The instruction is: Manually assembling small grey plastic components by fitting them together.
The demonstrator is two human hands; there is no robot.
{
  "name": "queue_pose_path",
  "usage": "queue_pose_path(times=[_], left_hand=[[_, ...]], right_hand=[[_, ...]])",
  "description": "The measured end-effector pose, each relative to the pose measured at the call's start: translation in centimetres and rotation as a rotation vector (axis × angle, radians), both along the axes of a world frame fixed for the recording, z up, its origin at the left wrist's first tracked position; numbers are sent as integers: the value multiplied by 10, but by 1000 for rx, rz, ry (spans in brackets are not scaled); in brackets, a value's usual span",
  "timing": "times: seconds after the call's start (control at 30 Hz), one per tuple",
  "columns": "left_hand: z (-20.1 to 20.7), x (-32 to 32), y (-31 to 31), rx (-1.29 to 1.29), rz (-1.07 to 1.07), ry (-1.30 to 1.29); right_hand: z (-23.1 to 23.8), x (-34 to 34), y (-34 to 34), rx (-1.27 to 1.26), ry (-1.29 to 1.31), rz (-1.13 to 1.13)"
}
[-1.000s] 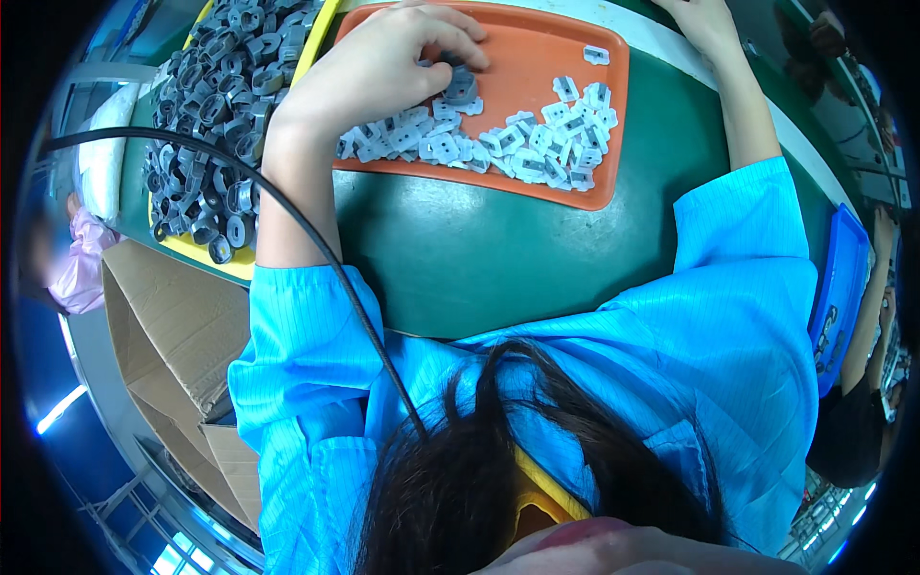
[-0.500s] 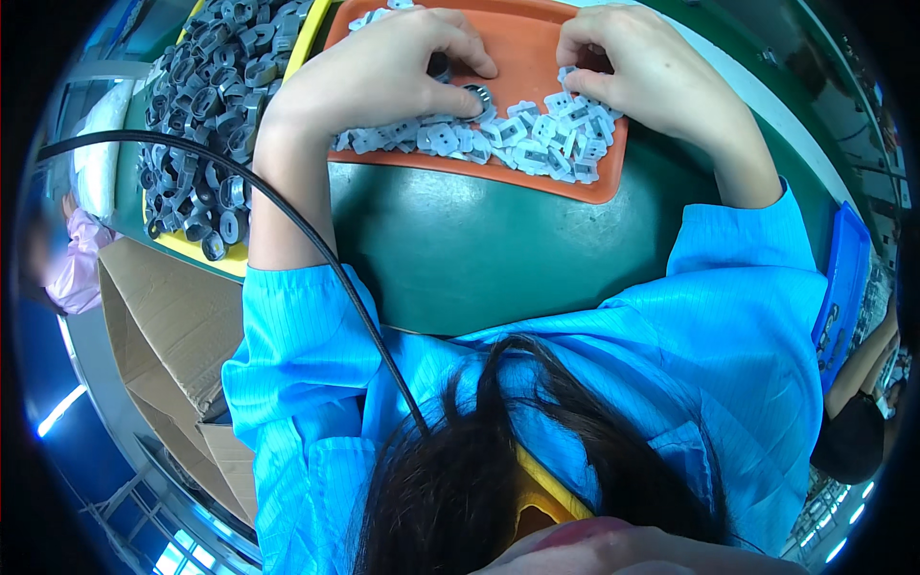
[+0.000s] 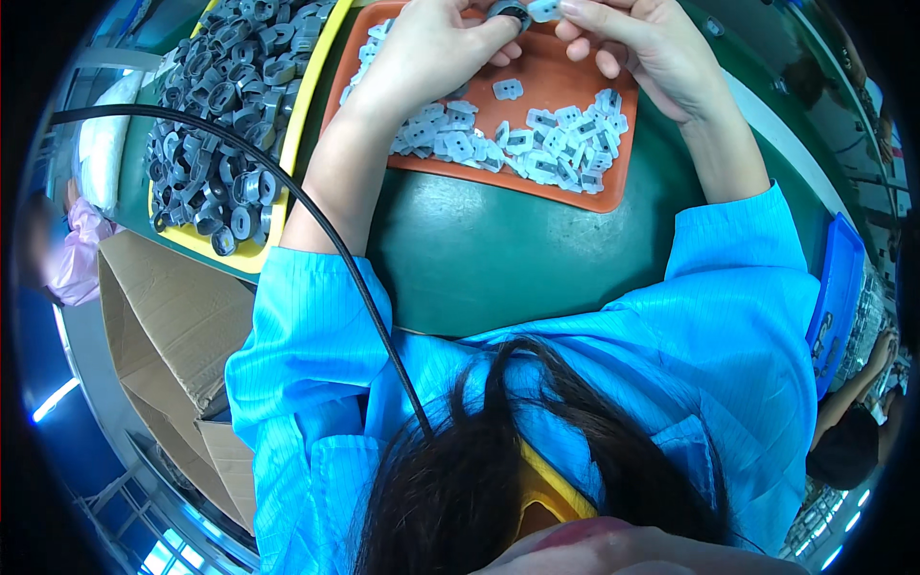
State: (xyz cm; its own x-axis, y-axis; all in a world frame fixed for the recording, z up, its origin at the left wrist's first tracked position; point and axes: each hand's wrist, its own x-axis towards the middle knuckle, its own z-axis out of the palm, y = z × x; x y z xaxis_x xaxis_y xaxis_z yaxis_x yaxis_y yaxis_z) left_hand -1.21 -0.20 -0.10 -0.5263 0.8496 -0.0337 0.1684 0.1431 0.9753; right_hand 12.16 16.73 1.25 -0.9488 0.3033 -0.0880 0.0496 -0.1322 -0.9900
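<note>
Over the far part of an orange tray [image 3: 625,172], my two hands meet near the upper edge of the view. My left hand [image 3: 443,46] is closed on a dark grey ring-shaped plastic part [image 3: 509,11]. Between thumb and fingers, my right hand [image 3: 644,46] pinches a small translucent white plastic piece [image 3: 544,11], close beside the grey part. Whether the two touch, I cannot tell. Below the hands, a heap of similar white pieces [image 3: 556,144] lies along the tray's near side, and a single white piece [image 3: 508,89] sits apart from it.
A yellow bin [image 3: 251,257] full of dark grey plastic parts [image 3: 225,115] stands to the left. Below it is an open cardboard box [image 3: 172,316]. A black cable [image 3: 316,216] crosses above my left forearm. At right is a blue tray [image 3: 836,297]; other people work at both sides.
Both hands have lifted from the heap and moved farther away and closer together. The right hand now holds up a white piece beside the grey part. The view has shifted slightly.
</note>
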Motion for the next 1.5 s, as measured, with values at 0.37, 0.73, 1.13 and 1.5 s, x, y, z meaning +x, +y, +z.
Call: queue_pose_path(times=[0.37, 0.73, 1.13, 1.5], left_hand=[[-13, -3, 4, 99, -73, -17], [-10, 31, 21, 24, -64, 749], [-13, -4, 6, 261, -80, -739], [-14, 1, 7, 288, -65, -642]], right_hand=[[-15, -3, 1, 242, -7, -80], [-1, 2, 38, 322, 141, -199], [9, 4, -1, 750, 97, -173], [3, 4, -8, 856, 146, -191]])
